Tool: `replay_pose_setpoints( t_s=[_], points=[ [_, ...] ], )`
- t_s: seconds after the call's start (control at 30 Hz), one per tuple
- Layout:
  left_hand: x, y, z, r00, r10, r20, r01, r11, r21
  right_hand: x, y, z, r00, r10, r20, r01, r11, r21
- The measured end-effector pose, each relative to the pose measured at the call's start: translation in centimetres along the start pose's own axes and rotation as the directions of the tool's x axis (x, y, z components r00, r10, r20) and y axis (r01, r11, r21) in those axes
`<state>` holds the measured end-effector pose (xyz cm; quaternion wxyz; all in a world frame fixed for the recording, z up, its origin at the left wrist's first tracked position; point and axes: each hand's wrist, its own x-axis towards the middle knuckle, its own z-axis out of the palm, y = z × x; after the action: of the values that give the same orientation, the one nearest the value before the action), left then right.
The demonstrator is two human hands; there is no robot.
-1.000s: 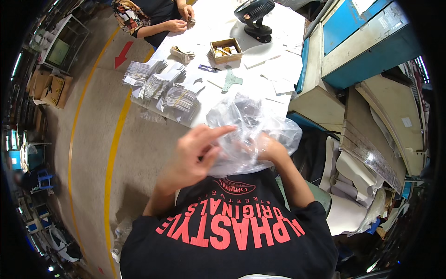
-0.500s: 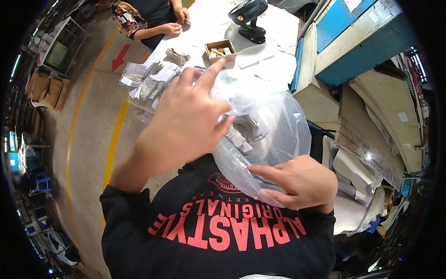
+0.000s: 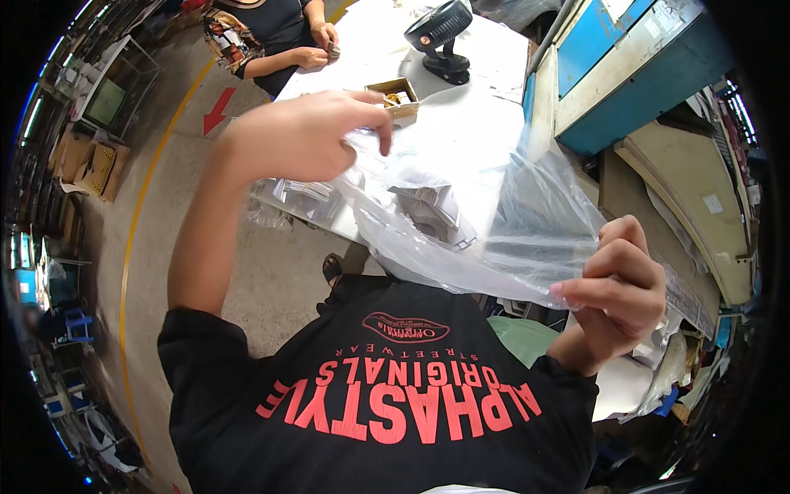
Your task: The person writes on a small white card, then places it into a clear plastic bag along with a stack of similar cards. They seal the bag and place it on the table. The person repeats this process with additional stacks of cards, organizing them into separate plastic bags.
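A clear plastic bag (image 3: 527, 239) is stretched wide between my two hands above the near edge of the white table. My right hand (image 3: 619, 288) pinches its rim on the right, with thumb and fingers closed on the film. At the bag's upper left, my left hand (image 3: 304, 136) is bent over, its fingers curled against the plastic and partly slurred by motion. Through the film I see stacks of thin white-grey cut pieces (image 3: 432, 202); whether all lie inside the bag is hard to tell. More stacked pieces (image 3: 309, 193) lie below my left hand, partly covered by it.
A small box (image 3: 401, 97) with yellow items stands beyond my left hand. Behind it is a black clip fan (image 3: 444, 41) on the white table (image 3: 502, 66). A co-worker's hands (image 3: 322, 51) hold something small at the far left. A blue-and-cream cabinet (image 3: 642, 90) borders the right.
My right hand has moved up and right, pulling the bag's rim taut. My left hand has shifted left and away from me, and the bag is spread wider.
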<state>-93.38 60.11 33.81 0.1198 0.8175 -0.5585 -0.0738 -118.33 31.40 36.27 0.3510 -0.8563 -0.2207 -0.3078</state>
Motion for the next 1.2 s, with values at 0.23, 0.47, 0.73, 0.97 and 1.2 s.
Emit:
replay_pose_setpoints(
  t_s=[0.23,0.47,0.73,0.97,1.2],
  points=[
    [1.0,1.7,2.1,0.958,-0.132,0.254,0.195,0.951,-0.241,-0.1,0.9,1.5,0.988,-0.137,-0.074,0.147,0.975,0.169],
    [2.2,-0.2,1.3,0.869,-0.234,-0.437,0.038,0.91,-0.412,2.0,2.8,1.5,0.988,-0.017,-0.154,0.053,0.971,0.233],
    [3.1,0.0,-0.6,0.612,-0.549,-0.569,-0.12,0.647,-0.753,5.1,4.0,-0.8,0.959,-0.185,-0.214,0.236,0.941,0.243],
    [0.3,2.4,-2.5,0.683,-0.381,-0.623,-0.013,0.847,-0.532,5.4,5.4,-1.5,0.958,-0.184,-0.218,0.229,0.952,0.204],
    [-3.5,3.2,-0.6,0.878,-0.241,-0.413,0.165,0.963,-0.213,4.4,6.2,1.1,0.996,0.008,-0.089,0.009,0.981,0.195]
  ],
)
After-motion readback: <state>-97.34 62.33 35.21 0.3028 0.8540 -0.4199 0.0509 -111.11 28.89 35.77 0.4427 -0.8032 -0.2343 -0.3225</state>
